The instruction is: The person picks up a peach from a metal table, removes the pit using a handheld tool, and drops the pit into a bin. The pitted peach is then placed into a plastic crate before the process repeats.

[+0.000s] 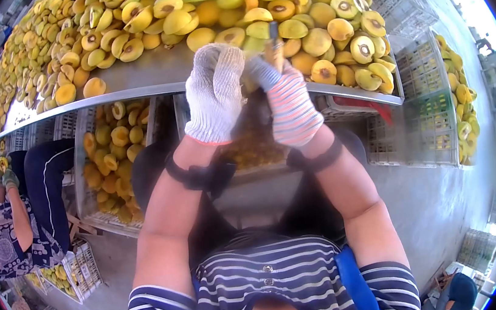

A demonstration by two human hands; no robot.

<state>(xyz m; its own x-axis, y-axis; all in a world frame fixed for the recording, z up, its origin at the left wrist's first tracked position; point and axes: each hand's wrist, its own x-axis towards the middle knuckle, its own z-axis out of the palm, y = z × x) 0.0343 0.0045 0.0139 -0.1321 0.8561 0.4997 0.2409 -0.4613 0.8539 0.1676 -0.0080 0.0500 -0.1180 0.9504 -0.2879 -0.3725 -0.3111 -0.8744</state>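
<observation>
My left hand (215, 94), in a white knitted glove, is closed in front of the metal table's edge. Whatever lies inside its curled fingers is hidden from me. Close beside it, my right hand (292, 104), in a striped glove, grips a wooden-handled tool (277, 53) that points up and away; its working end is blurred. Just beyond both hands lies a heap of halved yellow peaches (175, 22), many with pits in them, such as the peach half (323, 71) right of the tool.
The metal table rim (119, 96) runs across in front of me. Under it at left stands a crate of peaches (116, 151). Stacked crates (412, 118) stand at right. Another person (17, 224) sits at left, gloved hands around a fruit. Someone else (459, 293) is at lower right.
</observation>
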